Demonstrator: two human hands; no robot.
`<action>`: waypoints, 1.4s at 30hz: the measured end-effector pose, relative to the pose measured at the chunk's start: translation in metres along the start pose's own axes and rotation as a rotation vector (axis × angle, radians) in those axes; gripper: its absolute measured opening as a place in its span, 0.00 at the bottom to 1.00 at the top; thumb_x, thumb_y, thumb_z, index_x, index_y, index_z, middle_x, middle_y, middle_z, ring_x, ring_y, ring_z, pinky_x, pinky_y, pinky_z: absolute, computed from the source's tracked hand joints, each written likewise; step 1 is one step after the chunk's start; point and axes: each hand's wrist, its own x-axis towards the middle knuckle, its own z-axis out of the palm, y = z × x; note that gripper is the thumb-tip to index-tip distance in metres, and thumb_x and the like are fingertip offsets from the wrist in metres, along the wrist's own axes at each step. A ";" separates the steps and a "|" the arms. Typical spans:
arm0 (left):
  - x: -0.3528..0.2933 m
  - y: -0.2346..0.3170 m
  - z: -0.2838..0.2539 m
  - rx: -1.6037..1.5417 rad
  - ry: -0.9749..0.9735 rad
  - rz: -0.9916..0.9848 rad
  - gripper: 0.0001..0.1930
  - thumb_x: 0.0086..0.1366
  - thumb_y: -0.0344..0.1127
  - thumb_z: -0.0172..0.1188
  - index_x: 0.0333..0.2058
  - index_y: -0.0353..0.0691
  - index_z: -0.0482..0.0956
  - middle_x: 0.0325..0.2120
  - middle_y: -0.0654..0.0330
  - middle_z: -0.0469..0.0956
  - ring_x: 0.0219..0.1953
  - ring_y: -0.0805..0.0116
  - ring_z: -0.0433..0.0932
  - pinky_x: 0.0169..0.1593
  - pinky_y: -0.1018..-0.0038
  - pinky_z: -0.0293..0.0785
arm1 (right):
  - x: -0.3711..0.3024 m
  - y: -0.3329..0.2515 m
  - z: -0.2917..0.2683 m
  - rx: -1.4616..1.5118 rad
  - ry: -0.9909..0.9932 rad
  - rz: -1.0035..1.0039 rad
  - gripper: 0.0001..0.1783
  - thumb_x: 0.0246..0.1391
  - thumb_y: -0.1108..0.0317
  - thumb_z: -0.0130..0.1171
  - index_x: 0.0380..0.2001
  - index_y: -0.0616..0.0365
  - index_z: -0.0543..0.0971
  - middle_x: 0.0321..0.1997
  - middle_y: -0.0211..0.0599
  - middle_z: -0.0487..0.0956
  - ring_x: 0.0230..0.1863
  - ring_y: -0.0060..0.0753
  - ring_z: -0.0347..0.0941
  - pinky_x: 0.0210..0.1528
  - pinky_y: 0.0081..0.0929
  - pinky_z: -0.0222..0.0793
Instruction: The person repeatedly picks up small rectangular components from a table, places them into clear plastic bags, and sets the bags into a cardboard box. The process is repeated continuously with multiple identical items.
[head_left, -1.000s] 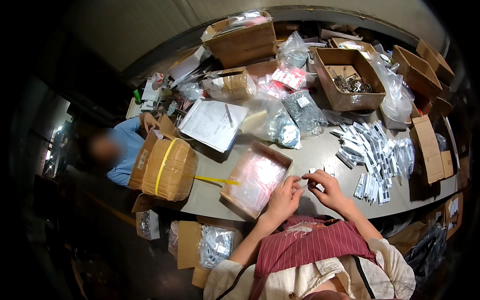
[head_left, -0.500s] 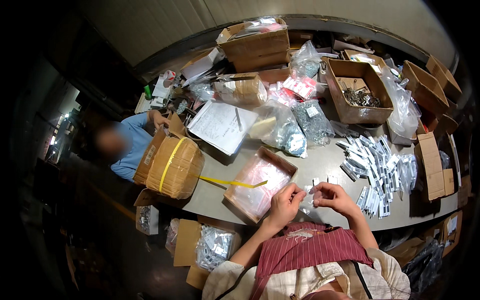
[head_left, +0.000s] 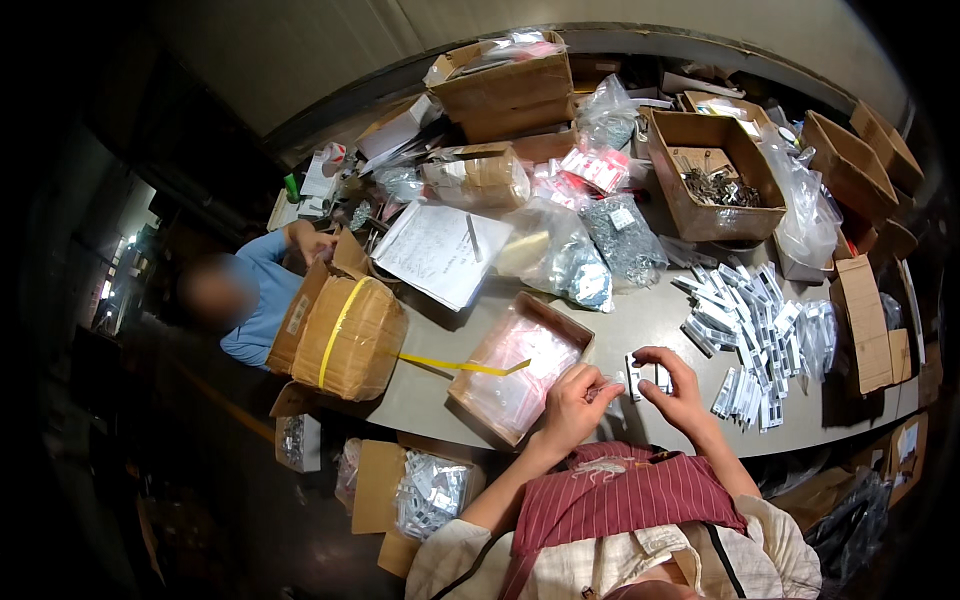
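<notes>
My left hand (head_left: 578, 405) is closed in a pinch on a small clear plastic bag, mostly hidden by its fingers. To its right, my right hand (head_left: 678, 398) has its thumb and forefinger apart, with nothing visibly gripped. Beside its fingertips a slim pale-grey metal part (head_left: 633, 377) lies on the table, and a second one shows partly behind the fingers. Left of my hands sits a shallow cardboard box (head_left: 577, 337) full of clear and pinkish plastic bags. A pile of similar metal parts (head_left: 745, 330) spreads to the right.
A strapped carton (head_left: 365, 335) stands at the table's left, where a co-worker in a blue sleeve (head_left: 262, 255) reaches to it. Papers with a pen (head_left: 440, 250), bags of hardware (head_left: 625, 240) and a box of metal pieces (head_left: 715, 215) fill the back.
My right hand has let go of the clear bag and opened, uncovering the metal part beside it. The left hand keeps the bag and has barely moved.
</notes>
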 end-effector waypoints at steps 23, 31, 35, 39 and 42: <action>0.000 -0.007 0.013 0.128 -0.134 0.082 0.10 0.60 0.28 0.68 0.40 0.35 0.80 0.33 0.52 0.82 0.31 0.59 0.83 0.32 0.69 0.78 | -0.022 0.006 -0.001 -0.340 -0.042 -0.163 0.16 0.46 0.70 0.66 0.42 0.52 0.78 0.48 0.33 0.77 0.62 0.46 0.67 0.71 0.56 0.46; -0.003 -0.011 0.018 0.116 -0.161 -0.001 0.17 0.54 0.24 0.71 0.41 0.33 0.76 0.32 0.54 0.78 0.32 0.61 0.79 0.38 0.68 0.77 | -0.023 0.004 0.004 -0.308 -0.020 -0.220 0.12 0.44 0.73 0.62 0.36 0.50 0.82 0.45 0.30 0.77 0.60 0.43 0.68 0.74 0.60 0.42; -0.002 -0.003 0.016 0.078 -0.152 0.020 0.19 0.54 0.24 0.70 0.44 0.33 0.76 0.35 0.53 0.78 0.36 0.59 0.79 0.41 0.67 0.76 | -0.024 0.005 0.006 -0.358 -0.021 -0.244 0.16 0.42 0.71 0.60 0.38 0.49 0.82 0.45 0.27 0.77 0.59 0.42 0.69 0.74 0.62 0.39; -0.001 -0.002 0.016 0.285 -0.124 0.173 0.22 0.51 0.23 0.68 0.47 0.33 0.75 0.40 0.51 0.77 0.46 0.51 0.76 0.52 0.60 0.72 | -0.031 0.019 0.003 -0.417 -0.262 -0.110 0.26 0.38 0.68 0.62 0.47 0.48 0.85 0.61 0.34 0.75 0.74 0.53 0.54 0.75 0.71 0.25; 0.004 0.004 0.016 0.557 -0.057 0.339 0.24 0.49 0.23 0.66 0.48 0.33 0.75 0.44 0.49 0.76 0.51 0.46 0.72 0.57 0.55 0.67 | -0.036 0.006 0.004 -0.496 -0.381 -0.009 0.34 0.38 0.65 0.63 0.56 0.43 0.83 0.78 0.35 0.59 0.81 0.63 0.28 0.71 0.79 0.14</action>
